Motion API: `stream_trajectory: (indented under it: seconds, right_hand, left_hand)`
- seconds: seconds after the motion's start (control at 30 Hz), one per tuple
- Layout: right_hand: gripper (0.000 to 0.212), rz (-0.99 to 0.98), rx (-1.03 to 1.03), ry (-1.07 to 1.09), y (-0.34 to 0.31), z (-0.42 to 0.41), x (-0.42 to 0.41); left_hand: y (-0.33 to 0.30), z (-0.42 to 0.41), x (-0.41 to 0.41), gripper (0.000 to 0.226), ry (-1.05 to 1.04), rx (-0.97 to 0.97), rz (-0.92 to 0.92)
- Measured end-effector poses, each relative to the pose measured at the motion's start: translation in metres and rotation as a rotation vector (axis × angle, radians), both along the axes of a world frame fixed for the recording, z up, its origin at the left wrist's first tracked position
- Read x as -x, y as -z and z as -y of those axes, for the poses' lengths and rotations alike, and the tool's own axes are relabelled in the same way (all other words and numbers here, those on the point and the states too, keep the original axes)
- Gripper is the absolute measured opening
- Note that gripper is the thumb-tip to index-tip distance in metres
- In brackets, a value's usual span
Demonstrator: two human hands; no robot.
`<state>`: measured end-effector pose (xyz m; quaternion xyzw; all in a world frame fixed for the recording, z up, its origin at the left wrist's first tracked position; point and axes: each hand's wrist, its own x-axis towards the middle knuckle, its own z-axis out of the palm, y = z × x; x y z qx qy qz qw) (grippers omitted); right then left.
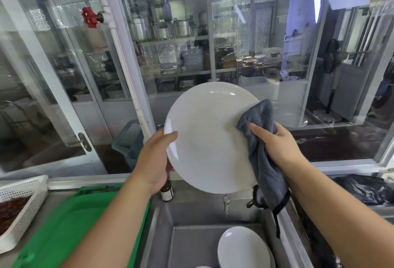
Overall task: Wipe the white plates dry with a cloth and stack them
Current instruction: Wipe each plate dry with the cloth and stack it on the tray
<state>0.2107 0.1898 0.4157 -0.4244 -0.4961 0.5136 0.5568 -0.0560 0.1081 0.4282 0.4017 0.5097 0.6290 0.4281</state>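
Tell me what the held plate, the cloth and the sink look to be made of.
Plate: glazed ceramic or possibly melamine; smooth white with sharp window glints. Cloth: grey plush microfibre or fleece, by its fuzzy nap and soft folds, with a dark edge binding. Sink: brushed stainless steel, dull grey sheet with folded corners.

White plate [204, 139] up, plain and glossy; grey cloth [263, 152] with dark trim; green tray [85, 220]; white mesh basket [23, 210] holding something reddish-brown, possibly dried chillies; red valve wheel [89, 17].
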Motion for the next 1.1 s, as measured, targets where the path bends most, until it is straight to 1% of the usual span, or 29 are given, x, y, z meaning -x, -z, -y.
stream_trajectory:
  seconds: [0.07, 0.1, 0.17, 0.23, 0.27, 0.4, 0.47, 0.6, 0.67, 0.77, 0.9, 0.97, 1.0, 1.03, 1.1]
  right_hand:
    - [0.020, 0.055, -0.002, -0.046, -0.005, -0.003, -0.004]
    - [0.020, 0.081, -0.005, -0.061, -0.007, -0.004, -0.005]
    - [0.018, 0.103, -0.007, -0.064, -0.010, -0.004, -0.007]
    - [0.018, 0.073, -0.004, -0.045, -0.009, -0.004, -0.007]
    - [0.020, 0.053, 0.003, -0.030, -0.008, -0.003, -0.006]
    - [0.023, -0.088, 0.094, 0.029, 0.000, 0.004, -0.001]
    - [0.023, -0.180, 0.149, 0.058, 0.004, 0.009, 0.001]
    - [0.026, -0.315, 0.214, 0.088, 0.022, 0.022, 0.017]
    - [0.028, -0.386, 0.241, 0.075, 0.033, 0.032, 0.031]
    - [0.033, -0.542, 0.344, 0.035, 0.042, 0.044, 0.051]
    - [0.043, -0.638, 0.456, -0.032, 0.053, 0.055, 0.071]
    - [0.041, -0.642, 0.450, -0.033, 0.056, 0.055, 0.071]
    - [0.039, -0.618, 0.433, -0.010, 0.057, 0.052, 0.068]
    - [0.036, -0.569, 0.409, 0.029, 0.055, 0.048, 0.062]
    - [0.028, -0.445, 0.348, 0.098, 0.050, 0.037, 0.048]
  left_hand:
    - [-0.004, -0.005, 0.006, 0.014, 0.010, 0.082, -0.021]
    - [-0.003, -0.007, 0.006, 0.013, 0.015, 0.100, -0.019]
    - [0.001, -0.010, 0.002, 0.017, 0.001, 0.087, -0.022]
    - [0.005, -0.010, -0.005, 0.023, -0.050, 0.033, -0.016]
    - [0.008, -0.011, -0.008, 0.023, -0.077, 0.012, -0.015]
    - [0.018, -0.013, -0.019, 0.015, -0.163, -0.035, 0.006]
    - [0.024, -0.013, -0.023, 0.016, -0.182, -0.046, 0.025]
    - [0.038, -0.010, -0.033, 0.015, -0.258, -0.055, 0.122]
    - [0.044, -0.009, -0.042, 0.014, -0.329, -0.071, 0.155]
    - [0.049, -0.004, -0.063, 0.016, -0.409, -0.121, 0.218]
    - [0.059, 0.004, -0.086, 0.019, -0.500, -0.121, 0.190]
    - [0.065, 0.007, -0.091, 0.028, -0.481, -0.099, 0.153]
    - [0.069, 0.009, -0.091, 0.029, -0.459, -0.080, 0.142]
    - [0.072, 0.010, -0.091, 0.026, -0.426, -0.062, 0.148]
    - [0.073, 0.013, -0.085, 0.022, -0.319, -0.036, 0.228]
